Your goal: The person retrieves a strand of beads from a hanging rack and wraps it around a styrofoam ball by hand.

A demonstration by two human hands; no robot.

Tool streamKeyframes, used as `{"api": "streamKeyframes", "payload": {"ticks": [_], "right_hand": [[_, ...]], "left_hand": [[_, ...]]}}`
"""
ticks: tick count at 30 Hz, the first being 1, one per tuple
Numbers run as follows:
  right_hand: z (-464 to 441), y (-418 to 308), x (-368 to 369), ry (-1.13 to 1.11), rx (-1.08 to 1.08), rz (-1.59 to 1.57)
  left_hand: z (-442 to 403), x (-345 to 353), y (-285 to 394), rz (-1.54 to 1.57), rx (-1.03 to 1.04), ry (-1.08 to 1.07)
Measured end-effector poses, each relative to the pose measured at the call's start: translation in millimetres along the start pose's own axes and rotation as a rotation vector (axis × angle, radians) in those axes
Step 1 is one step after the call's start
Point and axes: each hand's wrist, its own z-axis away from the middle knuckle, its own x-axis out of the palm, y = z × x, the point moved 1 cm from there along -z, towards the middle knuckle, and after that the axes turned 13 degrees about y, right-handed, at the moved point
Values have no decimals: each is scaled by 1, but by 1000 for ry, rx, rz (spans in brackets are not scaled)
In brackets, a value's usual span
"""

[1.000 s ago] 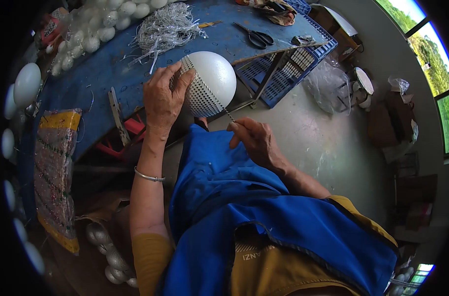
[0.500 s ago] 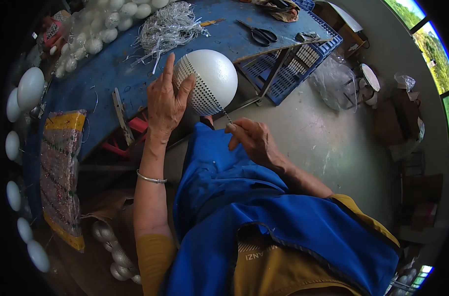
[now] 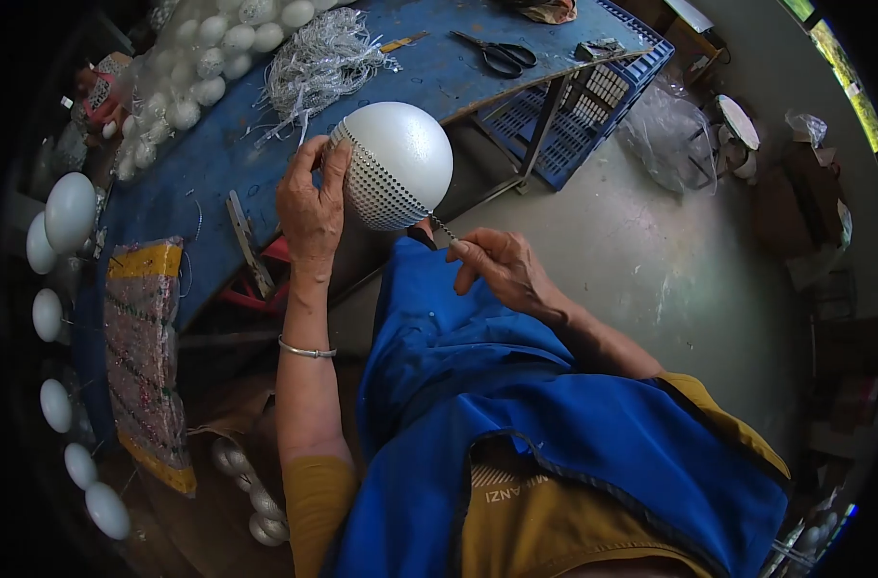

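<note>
A large white ball (image 3: 405, 144) hangs above my lap, its left and lower side covered with rows of small beads (image 3: 376, 193). My left hand (image 3: 312, 207) grips the ball's beaded left side, thumb on the front and the fingers curled behind the edge. From the ball's lower right a thin twisted strand (image 3: 443, 226) runs down to my right hand (image 3: 502, 268), which pinches its end between thumb and forefinger.
On the blue table (image 3: 227, 144) lie silvery strands (image 3: 323, 63), black scissors (image 3: 497, 55) and a bag of white balls (image 3: 208, 58). A wrapped package (image 3: 148, 366) is at the left, beside hanging white balls (image 3: 71, 212). A blue crate (image 3: 593, 120) stands beneath the table's right end.
My left fingers, raised half a second ago, are bent against the ball again. The ball has shifted slightly left and turned a little. The surroundings have slid as the view turned.
</note>
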Motion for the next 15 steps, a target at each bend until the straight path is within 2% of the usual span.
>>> {"api": "streamKeyframes", "payload": {"ticks": [5, 7, 8, 10, 11, 13, 14, 15], "right_hand": [[0, 3, 1, -31, 19, -48], [1, 1, 1, -53, 32, -55], [1, 0, 0, -52, 31, -60], [2, -2, -4, -106, 72, -84], [3, -2, -6, -104, 71, -87], [4, -2, -9, -105, 47, -82], [4, 0, -11, -105, 44, -88], [5, 2, -12, -103, 55, -87]], "left_hand": [[9, 1, -9, -63, 101, -62], [13, 3, -9, -93, 284, -46], [12, 2, -6, -96, 288, -48], [11, 0, -1, 6, 76, -99], [10, -1, 1, 4, 78, -101], [6, -2, 2, 157, -75, -166], [4, -1, -4, 151, -70, -167], [4, 1, -14, 9, 86, -74]]}}
